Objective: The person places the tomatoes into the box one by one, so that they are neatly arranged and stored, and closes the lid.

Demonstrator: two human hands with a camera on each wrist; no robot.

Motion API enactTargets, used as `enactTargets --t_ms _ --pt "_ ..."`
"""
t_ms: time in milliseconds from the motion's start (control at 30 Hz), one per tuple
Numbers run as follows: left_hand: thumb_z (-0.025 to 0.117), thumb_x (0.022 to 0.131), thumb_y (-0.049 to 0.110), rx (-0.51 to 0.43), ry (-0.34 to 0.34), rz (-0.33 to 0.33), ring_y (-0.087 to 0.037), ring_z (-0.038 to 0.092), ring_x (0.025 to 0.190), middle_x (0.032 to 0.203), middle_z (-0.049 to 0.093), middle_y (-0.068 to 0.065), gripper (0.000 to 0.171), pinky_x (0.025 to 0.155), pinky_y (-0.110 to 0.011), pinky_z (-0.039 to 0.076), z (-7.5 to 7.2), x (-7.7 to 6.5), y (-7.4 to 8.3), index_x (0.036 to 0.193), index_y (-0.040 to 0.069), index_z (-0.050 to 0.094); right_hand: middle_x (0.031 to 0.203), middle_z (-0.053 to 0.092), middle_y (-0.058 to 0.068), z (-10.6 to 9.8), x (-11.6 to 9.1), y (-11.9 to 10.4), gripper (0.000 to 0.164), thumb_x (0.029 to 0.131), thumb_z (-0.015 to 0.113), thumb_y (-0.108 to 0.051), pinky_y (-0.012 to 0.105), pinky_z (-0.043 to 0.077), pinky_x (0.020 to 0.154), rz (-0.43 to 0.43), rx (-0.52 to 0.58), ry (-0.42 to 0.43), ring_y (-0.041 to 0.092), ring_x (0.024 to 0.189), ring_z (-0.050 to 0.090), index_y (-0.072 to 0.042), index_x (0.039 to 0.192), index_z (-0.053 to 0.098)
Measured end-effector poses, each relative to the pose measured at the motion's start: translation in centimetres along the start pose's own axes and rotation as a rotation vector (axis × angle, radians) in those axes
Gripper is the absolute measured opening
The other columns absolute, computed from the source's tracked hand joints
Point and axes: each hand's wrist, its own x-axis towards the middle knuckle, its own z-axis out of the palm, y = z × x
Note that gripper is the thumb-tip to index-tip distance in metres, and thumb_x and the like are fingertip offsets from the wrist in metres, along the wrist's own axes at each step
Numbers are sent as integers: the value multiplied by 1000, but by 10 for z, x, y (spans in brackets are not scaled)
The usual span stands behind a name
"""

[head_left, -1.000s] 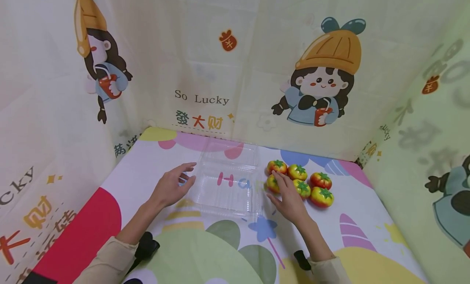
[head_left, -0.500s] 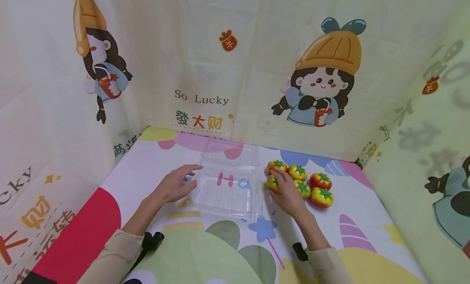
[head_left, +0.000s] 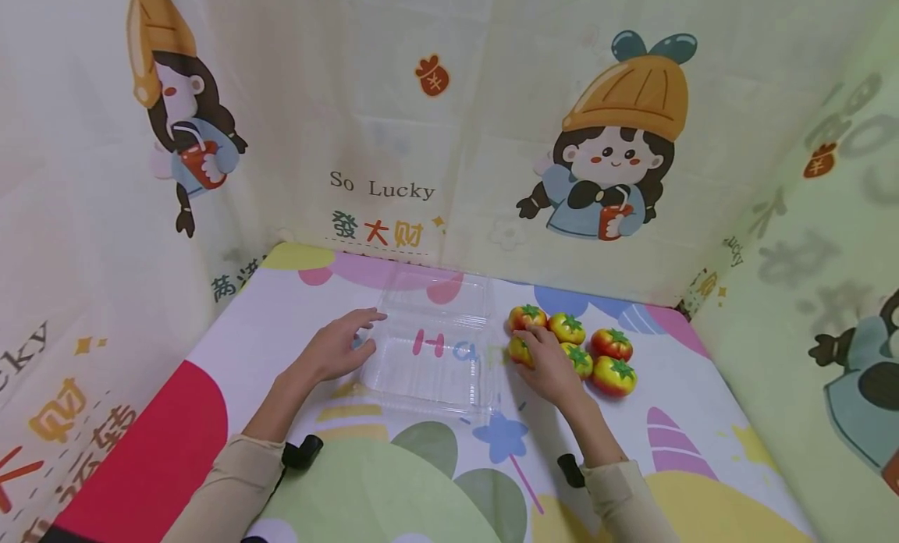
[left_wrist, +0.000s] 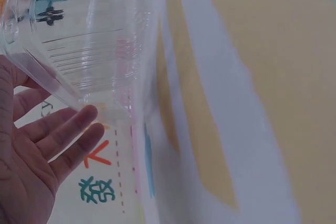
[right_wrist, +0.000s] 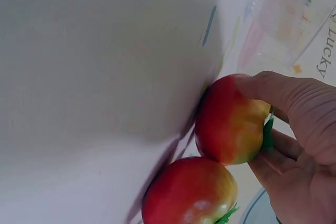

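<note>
My right hand [head_left: 551,367] grips a red-and-yellow tomato [right_wrist: 231,119] with a green leafy top, thumb on one side and fingers on the other. That tomato stands at the near left of a group of several like it, and a second tomato [right_wrist: 191,192] sits right beside it in the right wrist view. An open clear plastic clamshell box [head_left: 428,375] lies left of the group, its lid [head_left: 438,293] folded back. My left hand [head_left: 340,348] is at the box's left side, fingers extended, fingertips right by its wall in the left wrist view.
More tomatoes stand to the right, among them a red one [head_left: 612,344] and a yellow-red one [head_left: 614,377]. Printed cloth walls [head_left: 492,137] enclose the back and sides of the patterned table cover [head_left: 337,480]. Black wrist devices [head_left: 303,452] hang near both sleeves.
My right hand has come down and closed its fingers round the near-left tomato. My left hand has moved slightly right, to the box's edge. The tomatoes and box stay in place.
</note>
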Motion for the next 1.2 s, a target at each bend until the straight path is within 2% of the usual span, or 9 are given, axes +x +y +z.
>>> enactTargets --t_ms 200,333,667,867,1067,1200 --pt "58 94 13 -15 15 23 -36 65 118 149 53 -20 47 92 -54 57 -1 4 -2 140 7 61 137 56 21 -1 3 3 54 83 80 -2 60 49 106 -43 -23 -2 42 127 51 -2 134 61" --pt "58 94 12 -14 11 15 -36 65 118 148 54 -21 46 93 -53 58 -1 4 -2 139 6 61 133 58 21 0 4 4 52 82 82 -3 60 49 105 -58 -35 5 42 125 52 -2 131 61" --pt "58 93 11 -25 25 20 -36 66 117 146 56 -20 42 94 -52 58 1 3 -4 134 3 65 132 60 21 3 4 5 53 81 84 -4 59 49 106 -44 -49 13 41 122 53 -4 128 62" --pt "58 94 10 -29 30 -7 -36 68 112 147 56 -20 41 93 -52 58 3 -2 -9 134 2 65 133 60 18 4 4 5 53 80 85 -5 57 48 108 -53 -41 8 39 123 53 -7 128 61" --pt "57 94 11 -30 26 21 -38 68 114 148 55 -20 41 93 -52 58 4 2 -6 132 0 66 131 61 17 3 1 4 52 80 86 -7 57 49 107 -49 -35 37 38 122 53 -9 127 62" --pt "56 94 11 -18 15 13 -38 68 114 148 55 -20 41 93 -51 59 4 5 -6 131 -1 67 132 61 16 2 -2 3 52 80 86 -8 58 49 105 -39 -29 49 38 122 53 -9 126 62"
